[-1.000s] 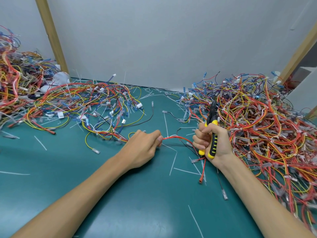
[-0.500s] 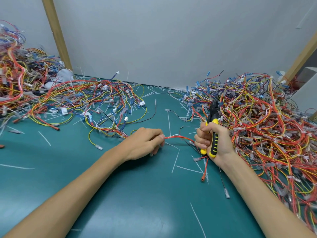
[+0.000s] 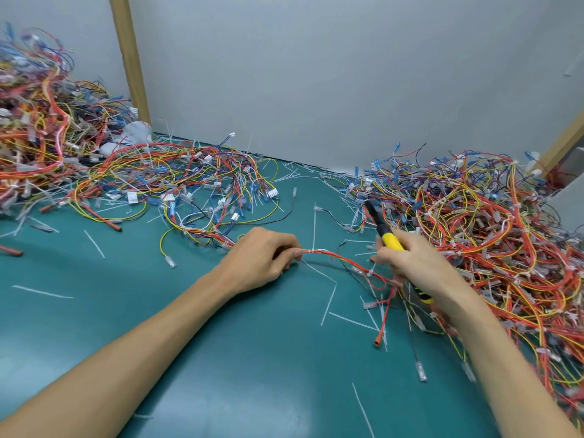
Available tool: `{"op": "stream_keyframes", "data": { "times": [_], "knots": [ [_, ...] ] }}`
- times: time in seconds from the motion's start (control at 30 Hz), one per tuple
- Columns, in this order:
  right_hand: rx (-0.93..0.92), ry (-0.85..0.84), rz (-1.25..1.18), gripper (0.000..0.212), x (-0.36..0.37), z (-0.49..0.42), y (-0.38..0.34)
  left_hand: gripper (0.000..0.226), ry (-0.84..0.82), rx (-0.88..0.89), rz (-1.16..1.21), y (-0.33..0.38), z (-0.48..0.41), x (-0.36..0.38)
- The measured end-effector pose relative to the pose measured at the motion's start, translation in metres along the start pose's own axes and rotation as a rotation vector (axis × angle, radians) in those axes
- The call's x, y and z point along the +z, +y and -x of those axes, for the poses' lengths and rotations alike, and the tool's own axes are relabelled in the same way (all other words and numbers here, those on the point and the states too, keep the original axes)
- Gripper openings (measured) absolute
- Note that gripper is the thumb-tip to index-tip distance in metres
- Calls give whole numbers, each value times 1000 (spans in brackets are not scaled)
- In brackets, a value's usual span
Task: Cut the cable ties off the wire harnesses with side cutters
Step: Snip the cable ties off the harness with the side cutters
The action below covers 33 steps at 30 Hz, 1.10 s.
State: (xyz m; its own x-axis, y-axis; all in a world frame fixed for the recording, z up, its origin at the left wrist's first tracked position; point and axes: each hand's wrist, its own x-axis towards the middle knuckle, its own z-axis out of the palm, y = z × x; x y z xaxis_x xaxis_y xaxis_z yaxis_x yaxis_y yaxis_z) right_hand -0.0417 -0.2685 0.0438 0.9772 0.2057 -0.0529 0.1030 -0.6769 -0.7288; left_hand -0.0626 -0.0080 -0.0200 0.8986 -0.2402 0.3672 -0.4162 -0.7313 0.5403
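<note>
Mid-frame on the green table, the left hand pinches a red wire harness, which runs rightward and sags toward the right hand. That hand is clenched round the side cutters, which lie diagonally with the nose pointing to the upper left.

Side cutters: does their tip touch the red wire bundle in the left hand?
Apart. The head view shows green mat between the side cutters' tip and the red wire bundle.
</note>
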Motion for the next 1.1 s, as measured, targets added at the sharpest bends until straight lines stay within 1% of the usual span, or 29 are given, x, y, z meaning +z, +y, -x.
{"op": "stream_keyframes", "data": {
  "times": [0.07,0.1,0.13,0.23,0.37,0.63,0.8,1.0,1.1],
  "knots": [
    [-122,232,593,38,1,3,2,16,11,11,-19,0,0,1],
    [-179,298,769,43,4,6,2,16,19,25,-35,1,0,1],
    [-218,312,862,47,8,7,2,17,31,44,-53,2,1,1],
    [-265,280,881,49,19,7,4,19,64,130,-121,3,1,2],
    [-352,313,912,50,27,9,4,21,115,179,-211,2,2,3],
    [-322,289,963,52,32,12,-3,21,128,237,-311,3,1,3],
    [-293,308,951,47,39,12,-4,20,152,273,-402,4,0,3],
    [-295,307,950,49,41,13,-8,17,143,275,-443,8,1,0],
    [-303,328,929,46,41,15,-8,16,137,264,-452,8,1,1]
  ]
}}
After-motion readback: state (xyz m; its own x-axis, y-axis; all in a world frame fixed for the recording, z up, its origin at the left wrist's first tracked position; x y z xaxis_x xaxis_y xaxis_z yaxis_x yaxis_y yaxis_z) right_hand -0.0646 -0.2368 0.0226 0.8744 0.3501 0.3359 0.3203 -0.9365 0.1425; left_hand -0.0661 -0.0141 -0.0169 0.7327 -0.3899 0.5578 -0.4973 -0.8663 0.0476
